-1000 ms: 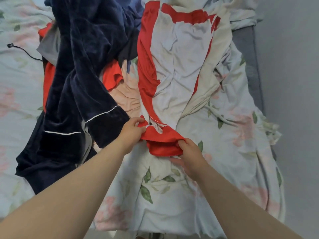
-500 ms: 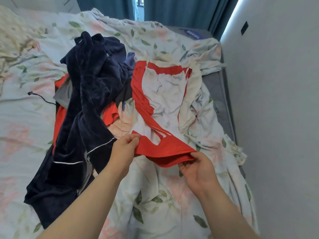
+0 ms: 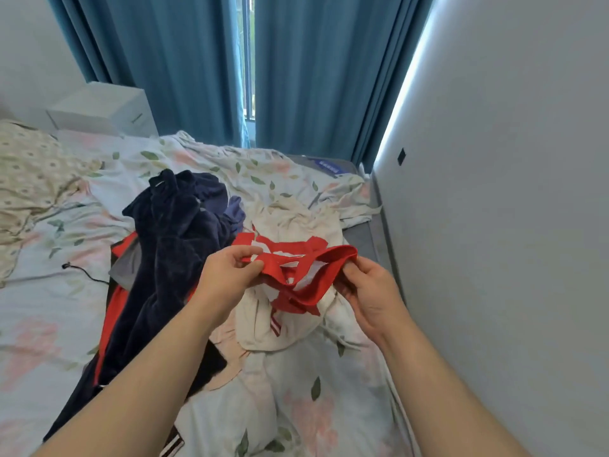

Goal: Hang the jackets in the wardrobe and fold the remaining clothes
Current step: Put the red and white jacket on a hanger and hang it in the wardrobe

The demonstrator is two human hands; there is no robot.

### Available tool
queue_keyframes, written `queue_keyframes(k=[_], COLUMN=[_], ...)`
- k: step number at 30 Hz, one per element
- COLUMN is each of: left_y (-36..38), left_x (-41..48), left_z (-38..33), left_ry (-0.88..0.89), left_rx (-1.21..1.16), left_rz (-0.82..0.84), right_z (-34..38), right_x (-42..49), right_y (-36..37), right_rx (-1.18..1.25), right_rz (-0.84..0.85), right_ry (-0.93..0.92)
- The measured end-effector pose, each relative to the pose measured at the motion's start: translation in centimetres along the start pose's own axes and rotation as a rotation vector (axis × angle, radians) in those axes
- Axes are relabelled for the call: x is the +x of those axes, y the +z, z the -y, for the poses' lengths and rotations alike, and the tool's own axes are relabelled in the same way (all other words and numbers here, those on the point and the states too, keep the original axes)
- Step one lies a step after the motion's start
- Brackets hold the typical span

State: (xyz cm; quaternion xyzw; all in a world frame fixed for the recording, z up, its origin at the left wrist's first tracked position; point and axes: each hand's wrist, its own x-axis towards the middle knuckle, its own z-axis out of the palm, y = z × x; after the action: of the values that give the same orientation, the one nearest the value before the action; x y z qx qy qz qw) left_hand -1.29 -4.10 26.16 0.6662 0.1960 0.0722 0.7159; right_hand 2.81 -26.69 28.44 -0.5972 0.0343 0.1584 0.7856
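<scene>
Both hands up over the bed: left hand (image 3: 227,275) pinching the red hem of the red-and-white garment (image 3: 290,285) between thumb and fingers, right hand (image 3: 369,291) gripping the same red edge further right. Held at two spread points so the edge pulls taut and the rest drops straight, my guess is that sets up a clean fold. Garment is lifted at the near end, its lower part bunched on the floral sheet (image 3: 290,407) below my hands. Dark navy jacket (image 3: 171,258) lies heaped just left of it, over something red, untouched, looks like one for the wardrobe. Cream garment (image 3: 293,219) sits just beyond. Blue curtains (image 3: 184,70) far side, wall on the right
</scene>
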Motion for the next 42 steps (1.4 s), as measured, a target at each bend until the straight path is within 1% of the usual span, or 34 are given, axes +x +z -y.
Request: queue_keyframes(k=[4, 7, 10, 14, 18, 21, 24, 26, 29, 31, 33, 35, 36, 38, 40, 42], left_y=[0.2, -0.3, -1.1, -1.6, -1.5, -0.7, -0.3, -0.1, 0.9, 1.7, 2.8, 4.3, 5.3, 7.1, 8.6, 9.5], left_x=[0.0, 0.1, -0.1, -0.9, -1.3, -1.8, -3.2, -4.7, -7.7, -10.0, -12.8, -15.2, -16.2, -17.4, -18.5, -19.4], left_z=[-6.1, -10.7, -15.4, -20.8, -25.9, -28.7, -30.4, -31.1, -32.0, -32.4, -32.4, -32.0, -31.7, -31.6, -32.4, -33.4], left_ry=[0.108, 0.209, 0.314, 0.425, 0.513, 0.426, 0.386, 0.418, 0.5, 0.571, 0.637, 0.706, 0.735, 0.783, 0.819, 0.824], left_rx=[0.116, 0.214, 0.33, 0.261, 0.185, -0.034, -0.154, -0.208, -0.238, -0.257, -0.213, -0.035, 0.08, 0.22, 0.26, 0.23], left_rz=[-0.039, -0.093, -0.194, -0.234, -0.256, -0.161, -0.049, 0.022, 0.038, 0.086, 0.192, 0.221, 0.188, 0.083, -0.007, -0.071], right_z=[6.2, 11.1, 15.6, 21.2, 26.4, 29.6, 32.6, 34.5, 36.7, 37.9, 38.9, 39.9, 40.5, 41.5, 42.6, 43.7], right_x=[0.4, -0.1, -1.2, -2.9, -5.3, -7.0, -8.3, -9.1, -10.3, -11.1, -12.2, -13.4, -14.0, -15.1, -16.3, -17.0], right_y=[1.2, 2.5, 3.8, 5.1, 7.0, 8.6, 10.1, 11.0, 11.8, 11.7, 11.0, 9.8, 9.2, 7.9, 6.2, 4.2], right_rx=[-0.205, -0.247, -0.226, -0.27, -0.225, -0.17, -0.142, -0.129, -0.116, -0.067, -0.019, 0.0, -0.002, -0.012, -0.029, -0.051], right_rz=[-0.134, -0.17, -0.155, -0.153, -0.129, -0.1, -0.089, -0.099, -0.102, -0.1, -0.069, 0.01, 0.054, 0.127, 0.194, 0.212], right_ry=[-0.156, -0.278, -0.36, -0.462, -0.521, -0.534, -0.573, -0.604, -0.64, -0.641, -0.622, -0.611, -0.613, -0.609, -0.605, -0.618])
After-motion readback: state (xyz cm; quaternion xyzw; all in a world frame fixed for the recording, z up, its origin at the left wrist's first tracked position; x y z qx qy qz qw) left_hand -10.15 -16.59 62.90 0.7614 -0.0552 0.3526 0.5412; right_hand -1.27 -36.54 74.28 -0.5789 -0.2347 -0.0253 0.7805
